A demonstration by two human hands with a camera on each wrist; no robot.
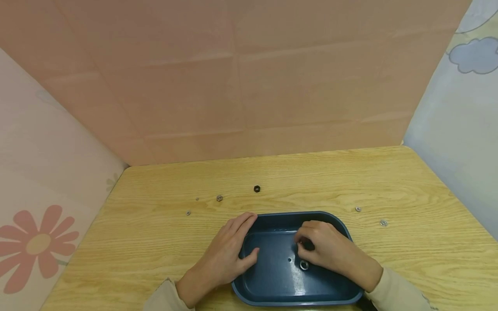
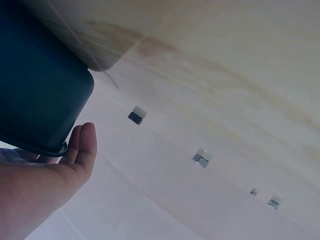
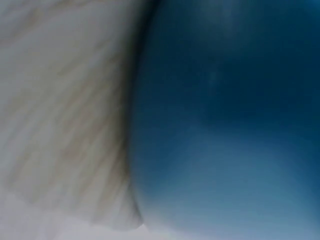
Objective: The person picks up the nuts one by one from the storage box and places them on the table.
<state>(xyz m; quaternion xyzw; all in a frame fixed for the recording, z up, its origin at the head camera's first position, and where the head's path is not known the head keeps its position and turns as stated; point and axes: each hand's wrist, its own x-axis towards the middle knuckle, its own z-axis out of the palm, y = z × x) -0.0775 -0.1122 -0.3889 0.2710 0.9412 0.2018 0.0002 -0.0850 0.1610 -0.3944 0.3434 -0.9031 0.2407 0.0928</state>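
Note:
A dark blue tray [image 1: 268, 276] stands near the table's front edge. My left hand [image 1: 229, 250] rests along its left rim, fingers stretched toward the far left corner and thumb over the inside. In the left wrist view, the fingers of that left hand [image 2: 75, 155] lie against the tray's [image 2: 40, 75] outside by the rim. Over the right half of the tray my right hand [image 1: 327, 246] has curled fingers, thumb and index tips close together; whether something is between them is hidden. Below it on the tray floor lie a metal ring-shaped nut [image 1: 304, 264] and a tiny dark nut [image 1: 289, 260].
Beyond the tray are a black nut [image 1: 256, 188], a silver nut [image 1: 219, 198] and small nuts [image 1: 188, 213] [image 1: 197, 199] to the left. Two nuts [image 1: 358, 209] [image 1: 383, 223] lie right. A brown board [image 1: 241, 86] stands behind the wooden table [image 1: 155, 242].

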